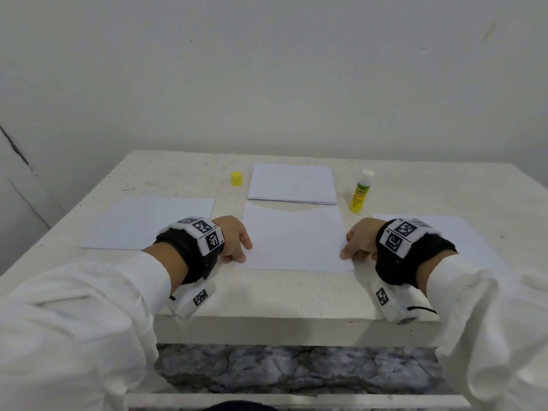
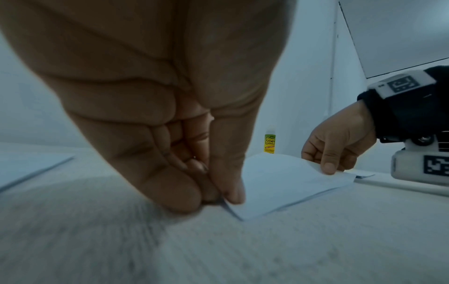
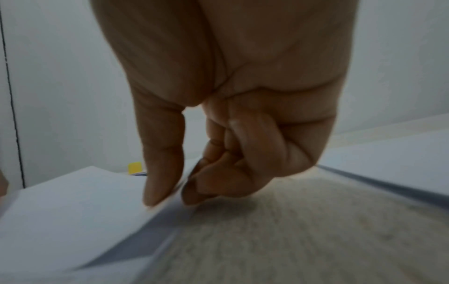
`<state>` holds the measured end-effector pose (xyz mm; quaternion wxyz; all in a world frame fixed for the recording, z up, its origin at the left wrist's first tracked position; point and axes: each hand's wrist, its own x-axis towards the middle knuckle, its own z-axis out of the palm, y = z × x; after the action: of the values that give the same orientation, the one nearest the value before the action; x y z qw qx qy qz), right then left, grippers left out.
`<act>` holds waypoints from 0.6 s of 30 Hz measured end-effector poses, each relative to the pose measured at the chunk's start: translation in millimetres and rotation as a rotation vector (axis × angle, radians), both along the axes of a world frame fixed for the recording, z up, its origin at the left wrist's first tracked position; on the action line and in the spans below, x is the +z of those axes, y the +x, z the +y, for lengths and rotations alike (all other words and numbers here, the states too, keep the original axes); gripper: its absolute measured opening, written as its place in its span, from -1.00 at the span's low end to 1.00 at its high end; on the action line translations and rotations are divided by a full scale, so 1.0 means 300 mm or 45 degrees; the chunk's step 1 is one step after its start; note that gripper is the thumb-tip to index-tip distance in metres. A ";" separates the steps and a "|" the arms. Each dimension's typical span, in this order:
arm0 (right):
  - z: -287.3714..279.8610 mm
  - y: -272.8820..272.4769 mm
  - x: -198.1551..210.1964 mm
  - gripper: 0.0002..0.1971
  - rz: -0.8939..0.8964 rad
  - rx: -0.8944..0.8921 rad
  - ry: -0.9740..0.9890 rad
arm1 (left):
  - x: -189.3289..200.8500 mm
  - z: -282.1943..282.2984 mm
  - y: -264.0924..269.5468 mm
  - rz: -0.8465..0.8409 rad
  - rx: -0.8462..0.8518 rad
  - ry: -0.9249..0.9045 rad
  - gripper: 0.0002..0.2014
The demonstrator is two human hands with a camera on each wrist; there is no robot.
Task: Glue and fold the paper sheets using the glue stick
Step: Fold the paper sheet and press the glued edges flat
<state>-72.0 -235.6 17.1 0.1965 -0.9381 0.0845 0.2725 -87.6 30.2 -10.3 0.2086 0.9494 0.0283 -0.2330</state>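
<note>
A white paper sheet [image 1: 293, 238] lies in the middle of the table, in front of me. My left hand [image 1: 244, 253] pinches its near left corner between thumb and fingers [image 2: 230, 196]. My right hand [image 1: 345, 247] pinches the near right corner, thumb on top [image 3: 160, 190]. In the wrist views the sheet [image 2: 279, 182] [image 3: 73, 211] bows up a little off the table. The glue stick [image 1: 360, 191] [image 2: 269, 143] stands upright and uncapped, to the right behind the sheet. Its yellow cap [image 1: 236, 178] [image 3: 134, 168] stands apart at the back left.
A stack of white sheets [image 1: 292, 183] lies behind the middle sheet. Single sheets lie on the left [image 1: 142, 221] and on the right [image 1: 462, 232]. The white table [image 1: 281, 295] ends just under my wrists; a wall stands close behind it.
</note>
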 end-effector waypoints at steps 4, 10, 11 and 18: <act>-0.016 0.019 -0.013 -0.81 -0.010 0.072 -0.024 | 0.002 -0.003 0.007 0.002 -0.022 0.049 -0.78; -0.039 0.029 -0.037 -0.84 -0.013 0.080 0.028 | 0.008 -0.006 0.004 0.005 -0.035 0.084 -0.79; -0.040 0.030 -0.039 -0.85 -0.024 0.071 0.031 | 0.008 -0.005 0.004 0.007 -0.032 0.085 -0.79; -0.019 0.045 -0.057 -0.80 -0.044 0.096 -0.085 | 0.010 -0.018 0.003 0.024 -0.030 0.082 -0.53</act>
<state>-58.4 -241.2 -0.1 0.1560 -0.9512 0.0548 0.2604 -86.9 24.9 -7.5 0.1749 0.9537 0.0266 -0.2434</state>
